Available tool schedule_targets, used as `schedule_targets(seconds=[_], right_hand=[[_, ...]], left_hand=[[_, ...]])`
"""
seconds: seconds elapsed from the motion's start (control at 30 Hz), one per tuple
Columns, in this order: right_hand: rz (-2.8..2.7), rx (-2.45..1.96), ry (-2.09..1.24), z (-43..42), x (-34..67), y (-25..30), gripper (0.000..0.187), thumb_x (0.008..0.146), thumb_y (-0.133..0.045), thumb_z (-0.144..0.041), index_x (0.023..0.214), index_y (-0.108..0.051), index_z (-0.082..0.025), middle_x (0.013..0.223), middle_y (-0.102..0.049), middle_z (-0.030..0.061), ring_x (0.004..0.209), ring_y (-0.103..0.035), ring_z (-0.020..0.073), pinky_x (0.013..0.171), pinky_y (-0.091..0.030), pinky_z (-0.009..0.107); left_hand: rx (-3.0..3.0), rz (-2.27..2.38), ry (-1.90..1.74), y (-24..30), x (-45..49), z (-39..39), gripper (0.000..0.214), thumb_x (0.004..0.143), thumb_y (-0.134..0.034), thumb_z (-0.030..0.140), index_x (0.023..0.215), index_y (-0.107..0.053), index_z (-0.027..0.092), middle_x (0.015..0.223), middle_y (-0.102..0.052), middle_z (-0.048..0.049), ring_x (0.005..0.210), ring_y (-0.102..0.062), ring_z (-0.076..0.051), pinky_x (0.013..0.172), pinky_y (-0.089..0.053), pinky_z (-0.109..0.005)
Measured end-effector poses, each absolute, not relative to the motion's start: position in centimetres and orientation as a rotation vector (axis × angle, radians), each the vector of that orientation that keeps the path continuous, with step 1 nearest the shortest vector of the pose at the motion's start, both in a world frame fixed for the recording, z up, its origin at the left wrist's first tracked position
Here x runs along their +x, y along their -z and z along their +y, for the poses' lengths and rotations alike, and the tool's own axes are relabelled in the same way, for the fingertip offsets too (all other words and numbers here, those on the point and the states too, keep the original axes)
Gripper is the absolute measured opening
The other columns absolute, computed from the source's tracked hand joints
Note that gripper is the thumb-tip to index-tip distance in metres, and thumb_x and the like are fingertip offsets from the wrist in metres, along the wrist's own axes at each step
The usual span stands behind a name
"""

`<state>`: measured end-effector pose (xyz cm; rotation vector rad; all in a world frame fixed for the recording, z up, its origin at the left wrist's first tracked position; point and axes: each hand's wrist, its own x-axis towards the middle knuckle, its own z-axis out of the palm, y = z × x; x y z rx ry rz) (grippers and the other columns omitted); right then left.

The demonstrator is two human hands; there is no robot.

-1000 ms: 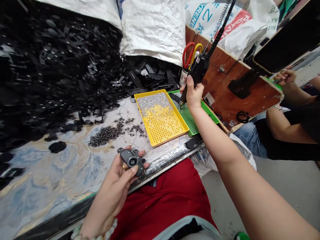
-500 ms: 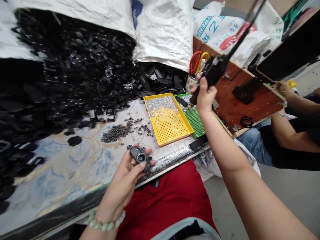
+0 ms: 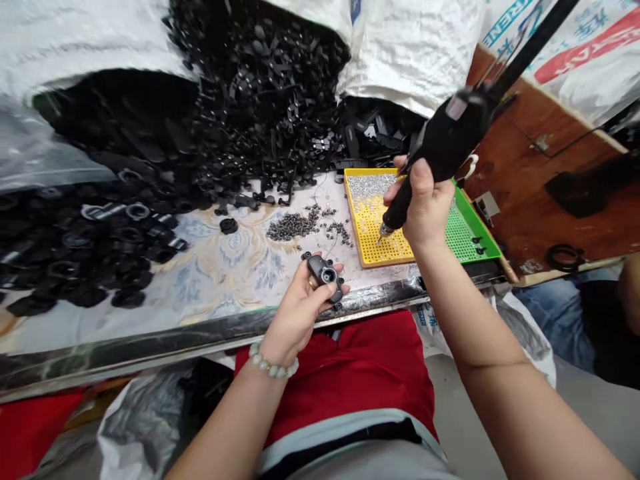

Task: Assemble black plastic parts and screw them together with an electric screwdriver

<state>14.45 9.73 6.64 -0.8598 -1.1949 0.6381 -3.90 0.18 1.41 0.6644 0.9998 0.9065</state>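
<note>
Near the table's front edge, my left hand (image 3: pixel 303 300) grips a dark grey plastic part (image 3: pixel 326 275) with a round socket in its middle and small lugs at its ends. My right hand (image 3: pixel 427 203) is wrapped round a black electric screwdriver (image 3: pixel 445 137), which slants down to the left. Its tip is over the yellow perforated tray (image 3: pixel 367 257); whether it touches the tray I cannot tell. Small silvery screws (image 3: pixel 367 187) cover the back of that tray. Partly behind my right hand lies a green perforated tray (image 3: pixel 493 248) with a couple of small black pieces in it.
Small dark metal pieces (image 3: pixel 293 227) lie heaped on the patterned tabletop (image 3: pixel 215 280). Black plastic parts (image 3: pixel 250 87) spill from white sacks (image 3: pixel 410 47) at the back and left. A round black piece (image 3: pixel 229 226) sits alone. To the right stands a brown wooden board (image 3: pixel 520 167); another person's jeans (image 3: pixel 540 313) show beyond.
The view has turned left. My right hand has brought the screwdriver from over the green tray to above the yellow one. My left hand still holds the grey plastic part.
</note>
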Motion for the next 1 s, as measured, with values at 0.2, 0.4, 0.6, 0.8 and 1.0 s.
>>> schedule_targets(seconds=[0.2,0.4,0.6,0.8,1.0], right_hand=[[-1.098,-0.788,-0.606,8.9,13.4,-7.8,0.039,0.082,-0.046,-0.057,0.085,-0.062,-0.022,0.080,-0.064,-0.0001,0.048,-0.054,0.0066,0.040,-0.039,0.022],[-1.178,-0.799,-0.674,7.8,11.3,-8.6,0.043,0.080,-0.045,-0.064,0.086,-0.060,-0.024,0.092,-0.066,0.0002,0.047,-0.054,0.0059,0.040,-0.040,0.022],[-1.152,-0.888,-0.630,9.2,12.5,-7.1,0.032,0.081,-0.052,-0.052,0.084,-0.064,-0.023,0.064,-0.058,-0.0028,0.045,-0.051,0.0070,0.042,-0.041,0.022],[-1.036,-0.834,-0.662,7.7,11.3,-8.7,0.038,0.077,-0.048,-0.059,0.083,-0.059,-0.023,0.086,-0.060,0.0006,0.047,-0.052,0.0059,0.038,-0.037,0.022],[-1.061,-0.729,-0.860,5.1,8.3,-9.6,0.039,0.071,-0.054,-0.063,0.081,-0.059,-0.026,0.085,-0.061,-0.0006,0.047,-0.053,0.0078,0.033,-0.038,0.022]], left_hand=[[0.665,0.951,-0.907,-1.4,-3.8,0.2,0.049,0.078,-0.063,0.020,0.120,-0.038,0.024,0.123,-0.057,-0.0082,0.086,-0.067,-0.014,0.078,-0.051,-0.028],[0.667,0.922,-0.909,-0.9,-4.2,0.2,0.050,0.079,-0.062,0.021,0.122,-0.037,0.024,0.126,-0.056,-0.0092,0.088,-0.067,-0.016,0.079,-0.051,-0.030],[0.655,0.913,-0.916,-1.0,-4.3,0.1,0.049,0.077,-0.064,0.022,0.120,-0.039,0.025,0.124,-0.056,-0.0085,0.088,-0.067,-0.016,0.080,-0.051,-0.030],[0.632,0.887,-0.929,-0.7,-4.2,0.2,0.053,0.075,-0.067,0.023,0.120,-0.040,0.026,0.124,-0.057,-0.0084,0.086,-0.066,-0.015,0.081,-0.050,-0.032],[0.625,0.905,-0.930,-0.8,-4.1,0.2,0.050,0.073,-0.068,0.022,0.117,-0.043,0.025,0.117,-0.058,-0.0053,0.083,-0.066,-0.015,0.083,-0.050,-0.034]])
